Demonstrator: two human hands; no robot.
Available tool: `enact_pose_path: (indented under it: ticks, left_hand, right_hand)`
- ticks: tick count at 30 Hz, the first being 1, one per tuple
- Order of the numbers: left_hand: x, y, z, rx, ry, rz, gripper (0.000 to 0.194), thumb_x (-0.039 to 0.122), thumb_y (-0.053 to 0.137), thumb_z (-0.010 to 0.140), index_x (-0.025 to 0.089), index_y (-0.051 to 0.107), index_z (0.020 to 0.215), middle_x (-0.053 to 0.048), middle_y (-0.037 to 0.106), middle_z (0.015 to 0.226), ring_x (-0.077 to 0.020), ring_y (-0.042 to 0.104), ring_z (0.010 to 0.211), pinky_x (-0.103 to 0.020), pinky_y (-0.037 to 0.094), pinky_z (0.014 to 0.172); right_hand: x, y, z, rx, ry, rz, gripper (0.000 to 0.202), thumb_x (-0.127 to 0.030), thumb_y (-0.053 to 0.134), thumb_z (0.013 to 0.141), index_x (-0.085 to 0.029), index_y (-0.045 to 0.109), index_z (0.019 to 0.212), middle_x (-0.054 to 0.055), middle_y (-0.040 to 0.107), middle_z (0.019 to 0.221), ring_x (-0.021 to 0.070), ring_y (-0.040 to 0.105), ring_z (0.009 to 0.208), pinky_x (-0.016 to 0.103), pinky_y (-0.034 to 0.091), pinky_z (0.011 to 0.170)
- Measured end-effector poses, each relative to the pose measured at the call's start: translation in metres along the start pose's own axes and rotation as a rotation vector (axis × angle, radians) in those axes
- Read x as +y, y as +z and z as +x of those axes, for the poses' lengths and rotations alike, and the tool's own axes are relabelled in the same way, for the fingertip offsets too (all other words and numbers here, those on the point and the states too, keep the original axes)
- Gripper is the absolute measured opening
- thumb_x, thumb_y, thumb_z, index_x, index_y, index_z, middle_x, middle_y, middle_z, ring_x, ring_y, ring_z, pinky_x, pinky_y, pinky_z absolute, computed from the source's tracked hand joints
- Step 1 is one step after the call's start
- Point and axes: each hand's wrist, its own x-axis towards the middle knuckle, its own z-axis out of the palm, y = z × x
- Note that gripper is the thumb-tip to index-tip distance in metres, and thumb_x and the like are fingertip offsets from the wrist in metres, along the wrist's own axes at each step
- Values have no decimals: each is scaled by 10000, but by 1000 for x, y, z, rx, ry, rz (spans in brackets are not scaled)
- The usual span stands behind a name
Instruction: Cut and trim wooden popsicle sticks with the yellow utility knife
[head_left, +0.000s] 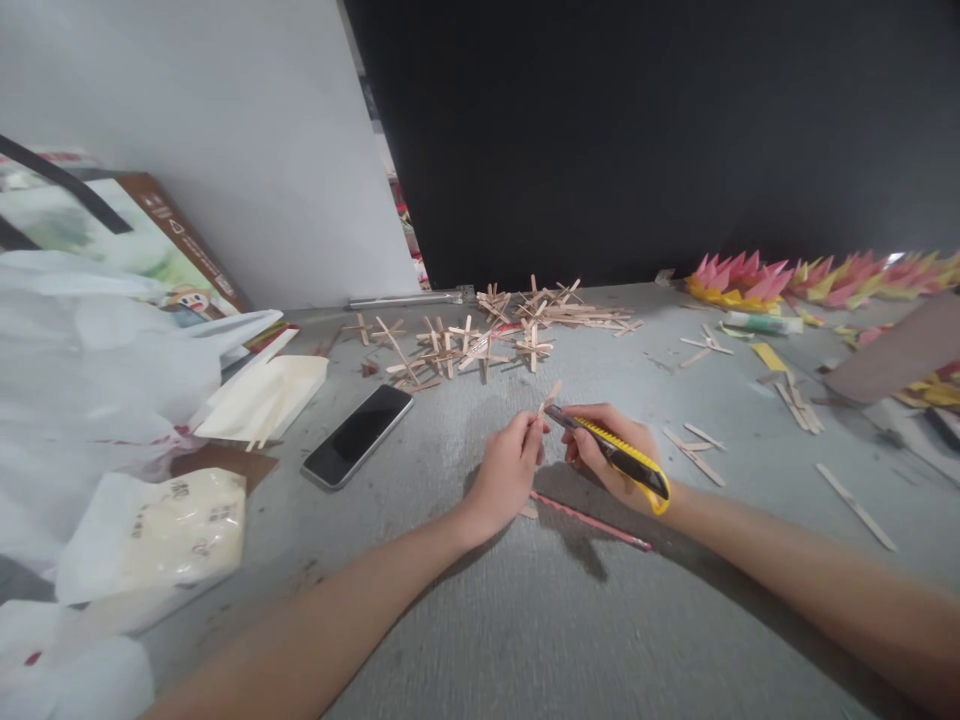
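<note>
Between the fingers of my left hand [507, 468] is a thin wooden craft stick [553, 394], its end pointing up and away from me. My right hand [616, 450] is closed around a yellow and black utility knife [621, 456]. The knife's front end is right at the stick; whether the blade touches it I cannot tell. Below my hands a pink pencil [592, 520] lies on the grey tabletop [480, 640], partly behind my left hand. Past my hands lie many craft sticks joined into crossed shapes [487, 340].
At left are a smartphone [358, 436], a cream paper tray [296, 395], a tissue pack [187, 525] and white plastic bags [90, 370]. To the right lie loose sticks [855, 506], a glue stick [763, 322] and pink-yellow folded paper [739, 280]. A black panel [660, 140] stands behind.
</note>
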Motion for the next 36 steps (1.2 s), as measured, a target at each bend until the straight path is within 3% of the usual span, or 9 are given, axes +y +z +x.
enact_pose_path:
  ticks: [19, 36]
  left_hand:
    - [1, 2, -3, -1, -10, 115, 326, 440, 329, 1091, 218, 544, 989, 32, 569, 671, -151, 555, 616, -272, 384, 629]
    - [0, 4, -1, 51, -19, 76, 277, 421, 373, 1083, 219, 528, 972, 21, 598, 694, -162, 580, 633, -279, 399, 648]
  right_hand:
    - [-2, 11, -2, 12, 91, 157, 318, -480, 622, 1005, -229, 625, 1202, 51, 789, 846, 185, 762, 679, 315, 636, 668]
    - [-7, 23, -1, 58, 184, 407, 344, -489, 677, 969, -216, 631, 1174, 46, 777, 851, 193, 767, 664, 356, 667, 662]
